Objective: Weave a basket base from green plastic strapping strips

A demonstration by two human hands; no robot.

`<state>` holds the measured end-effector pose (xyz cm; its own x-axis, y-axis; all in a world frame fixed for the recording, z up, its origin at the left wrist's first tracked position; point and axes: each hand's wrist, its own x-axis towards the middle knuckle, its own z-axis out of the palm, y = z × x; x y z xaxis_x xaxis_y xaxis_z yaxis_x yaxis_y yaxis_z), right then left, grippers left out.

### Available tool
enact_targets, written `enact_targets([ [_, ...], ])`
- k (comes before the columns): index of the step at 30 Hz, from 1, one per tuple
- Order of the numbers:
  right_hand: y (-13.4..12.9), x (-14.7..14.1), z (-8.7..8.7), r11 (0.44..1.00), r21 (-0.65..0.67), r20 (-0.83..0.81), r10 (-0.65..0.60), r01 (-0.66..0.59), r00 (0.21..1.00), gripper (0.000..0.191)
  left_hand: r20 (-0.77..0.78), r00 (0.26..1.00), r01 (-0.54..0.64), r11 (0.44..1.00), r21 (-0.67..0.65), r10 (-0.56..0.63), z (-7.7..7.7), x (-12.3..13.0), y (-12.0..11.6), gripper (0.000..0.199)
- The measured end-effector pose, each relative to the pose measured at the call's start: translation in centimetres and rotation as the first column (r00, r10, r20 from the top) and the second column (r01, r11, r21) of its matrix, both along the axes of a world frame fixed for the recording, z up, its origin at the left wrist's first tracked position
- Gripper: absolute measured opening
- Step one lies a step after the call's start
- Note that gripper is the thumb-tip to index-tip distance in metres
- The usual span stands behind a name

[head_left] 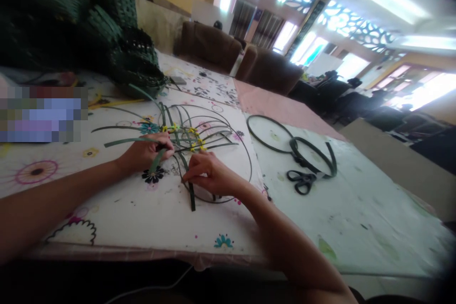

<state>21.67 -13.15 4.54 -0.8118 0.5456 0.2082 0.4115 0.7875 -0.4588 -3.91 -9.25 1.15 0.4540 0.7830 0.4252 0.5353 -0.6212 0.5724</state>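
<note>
Woven centre [183, 137] lies on the desk [160, 228] in front of me. Middle strips already crossed, yellow ties [198, 146] around that part. Outer work looks unfinished: long strip ends splay loose beyond the centre, and I see no raised sides. Thin hoop [251, 166] rings much of it.

My left hand [153, 151], at the centre's left edge, has its fingers bunched on a green strip [123, 142]. Right hand [210, 173], on the centre's near side: finger and thumb pinched together by strip and thin hoop; can't tell which is gripped.

Right of the centre: dark hoop [248, 126], coiled band [333, 152], scissors [302, 181] unheld. Beyond it, far left: dark green baskets [135, 64].
</note>
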Motion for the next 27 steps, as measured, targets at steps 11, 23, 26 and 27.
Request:
enact_targets([
  [11,-1.2,0.1,0.8,0.999,-0.038,0.258,0.04,-0.031,0.965,0.037,-0.031,0.998,0.046,0.999,-0.014,-0.046,0.3,0.0,0.2,0.025],
  [23,0.8,0.2,-2.6,0.925,0.363,0.043,-0.137,0.113,0.99,0.03,-0.11,0.994,0.018,0.999,-0.046,-0.023,-0.4,-0.2,0.4,0.022],
  [26,1.0,0.0,-3.0,0.933,0.347,-0.07,-0.076,0.095,0.995,0.029,-0.099,0.995,-0.008,1.0,0.002,0.008,-0.7,0.0,0.3,0.019],
  [27,1.0,-0.1,-3.0,0.941,0.326,-0.1,-0.059,0.089,0.993,0.03,-0.088,0.996,-0.026,1.0,0.015,0.027,-0.9,0.1,0.3,0.019],
])
